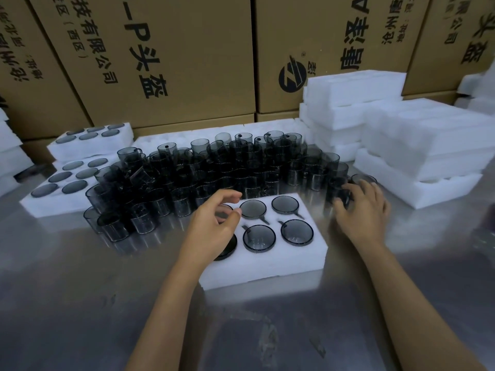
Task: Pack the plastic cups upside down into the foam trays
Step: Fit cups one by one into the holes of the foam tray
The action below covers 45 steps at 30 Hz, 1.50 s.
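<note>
Hands: left (214, 223) loosely curled, empty above foam tray (267, 266); right (361, 207) grips cup (341, 195) beside it.

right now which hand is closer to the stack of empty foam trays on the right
Right. The right hand grips a cup just in front of the empty tray stack; the left hand hovers over the foam tray being filled, farther away.

A shiny metal bench (80, 303) carried cups and foam.
A foam tray (267, 266) sat near the front, a crowd of loose dark cups (203, 172) stood behind it, filled trays (53, 204) lay at the left, and stacked empty trays (428, 167) rose at the right.
</note>
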Motion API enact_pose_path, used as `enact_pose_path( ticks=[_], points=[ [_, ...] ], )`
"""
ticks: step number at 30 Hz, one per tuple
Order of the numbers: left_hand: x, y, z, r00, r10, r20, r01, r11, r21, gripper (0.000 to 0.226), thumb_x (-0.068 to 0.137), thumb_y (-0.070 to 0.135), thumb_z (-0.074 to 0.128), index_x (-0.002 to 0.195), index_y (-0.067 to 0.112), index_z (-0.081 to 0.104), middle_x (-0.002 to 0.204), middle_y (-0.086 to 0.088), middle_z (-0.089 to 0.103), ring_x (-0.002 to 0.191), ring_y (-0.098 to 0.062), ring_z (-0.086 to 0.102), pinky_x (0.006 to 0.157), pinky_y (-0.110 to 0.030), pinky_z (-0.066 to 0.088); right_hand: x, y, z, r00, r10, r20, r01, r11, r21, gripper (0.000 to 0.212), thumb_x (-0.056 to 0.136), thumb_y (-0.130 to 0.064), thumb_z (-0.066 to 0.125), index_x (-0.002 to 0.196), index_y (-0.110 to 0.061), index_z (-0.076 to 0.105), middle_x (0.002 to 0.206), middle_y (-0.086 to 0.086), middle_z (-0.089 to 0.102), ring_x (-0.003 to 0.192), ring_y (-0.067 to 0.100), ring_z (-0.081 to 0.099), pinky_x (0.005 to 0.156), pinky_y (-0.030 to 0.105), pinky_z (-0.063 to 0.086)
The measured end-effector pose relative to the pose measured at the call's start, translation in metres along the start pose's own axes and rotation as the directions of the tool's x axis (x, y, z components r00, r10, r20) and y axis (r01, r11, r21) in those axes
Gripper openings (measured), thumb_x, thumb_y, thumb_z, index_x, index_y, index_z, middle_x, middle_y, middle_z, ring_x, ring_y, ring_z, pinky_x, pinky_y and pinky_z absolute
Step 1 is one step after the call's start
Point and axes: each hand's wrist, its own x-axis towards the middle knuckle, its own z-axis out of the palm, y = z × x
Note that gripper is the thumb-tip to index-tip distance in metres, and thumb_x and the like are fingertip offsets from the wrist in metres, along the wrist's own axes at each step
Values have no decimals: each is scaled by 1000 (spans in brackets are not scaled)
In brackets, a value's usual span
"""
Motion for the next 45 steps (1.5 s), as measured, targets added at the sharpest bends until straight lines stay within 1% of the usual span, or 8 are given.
enact_pose_path(
  ticks=[7, 15, 19, 23, 29, 35, 40, 45],
  points=[
    [1, -2, 0, 1000, -2, -13, 2, 1000, 5, 24, 96, 11, 61, 107, 32, 65, 103, 19, 68, 88, -5, 63, 80, -19, 51, -6, -11, 6, 993, -106, -47, 104, 994, -32, 16, 82, -15, 73, 98, -16, 72, 134, 13, 58, 139, 35, 36, 117, 44, 19],
    [1, -3, -1, 1000, -16, -10, 16, 1000, -22, 28, 96, 10, 60, 102, 37, 66, 100, 22, 67, 84, -1, 62, 73, -9, 48, -17, -30, -7, 992, -123, 13, 123, 992, -10, 30, 85, -16, 70, 115, -16, 68, 148, 13, 47, 146, 34, 28, 120, 45, 17],
    [2, -5, -7, 990, -15, -139, 27, 996, 82, 24, 95, 15, 61, 105, 35, 68, 104, 18, 66, 87, -5, 60, 83, -23, 46, -28, -52, -13, 980, -173, -102, 191, 961, 199, 25, 89, -13, 66, 113, -12, 68, 123, 5, 61, 120, 27, 49, 102, 43, 40],
    [2, -9, -28, 936, -148, -320, 245, 926, 288, 14, 98, 32, 54, 101, 28, 67, 93, 14, 66, 85, -11, 60, 68, -31, 44, -35, -63, -12, 987, -124, 103, 93, 958, 272, 4, 96, -28, 58, 99, -27, 58, 78, -12, 61, 69, 5, 57, 61, 28, 41],
    [4, -17, -39, 814, -580, -43, 556, 755, 349, 70, 96, 68, 34, 69, 8, 59, 73, -16, 71, 75, -28, 71, 78, -35, 56, -29, -61, -17, 875, 68, 479, -255, 906, 337, 57, 95, -50, 54, 68, 0, 56, 65, 12, 50, 65, 21, 48, 64, 32, 32],
    [-2, -15, -61, 794, -607, -41, 594, 788, -160, 55, 89, 53, 66, 75, 0, 75, 67, -7, 74, 52, -13, 70, 40, -19, 49, -33, -86, -24, 702, -82, 708, -506, 642, 576, 30, 93, -46, 65, 121, -34, 70, 135, -5, 65, 108, 10, 66, 102, 35, 48],
    [-2, -20, -73, 842, -534, -80, 476, 804, -355, 42, 81, 58, 71, 85, 18, 81, 86, -1, 78, 80, -17, 75, 64, -28, 56, -48, -101, -24, 670, -336, 662, -543, 387, 745, 40, 99, -39, 58, 136, -52, 52, 137, -13, 63, 115, 12, 67, 90, 45, 59],
    [6, -20, -66, 930, -369, 11, 227, 548, -805, 41, 98, 43, 53, 122, 16, 70, 117, -4, 71, 107, -27, 64, 86, -40, 53, -64, -114, -13, 717, -244, 653, -687, -88, 721, 38, 98, -42, 56, 132, -27, 66, 130, 4, 69, 118, 24, 67, 80, 42, 61]
  ],
)
